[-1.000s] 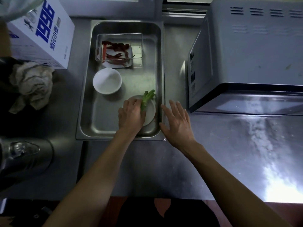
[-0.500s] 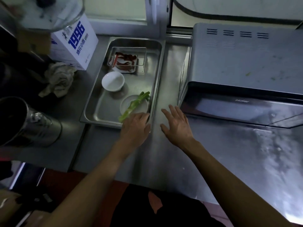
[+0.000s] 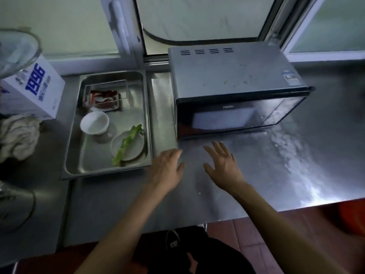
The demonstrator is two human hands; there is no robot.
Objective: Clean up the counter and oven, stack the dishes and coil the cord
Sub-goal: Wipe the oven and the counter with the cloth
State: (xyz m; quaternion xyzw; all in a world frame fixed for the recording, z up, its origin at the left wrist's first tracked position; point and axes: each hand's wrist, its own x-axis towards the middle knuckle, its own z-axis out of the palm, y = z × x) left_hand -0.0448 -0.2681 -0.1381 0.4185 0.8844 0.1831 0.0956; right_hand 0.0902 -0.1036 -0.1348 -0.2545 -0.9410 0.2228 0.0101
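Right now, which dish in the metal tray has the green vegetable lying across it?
The flat plate at the tray's near right corner; the small bowl behind it holds no vegetable.

A tray (image 3: 75,155) is sitting on the counter (image 3: 296,165) left of the oven (image 3: 233,91), holding a box of peppers (image 3: 104,96) at the back, a bowl (image 3: 94,122) before it and a plate (image 3: 136,150) bearing a stalk (image 3: 127,144) nearest, while a carton (image 3: 32,89) and a rag (image 3: 16,136) are lying further left.

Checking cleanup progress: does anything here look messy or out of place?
Yes. Small food specks dot the oven top, and a green vegetable stalk lies across the plate in the metal tray, hanging over its rim.
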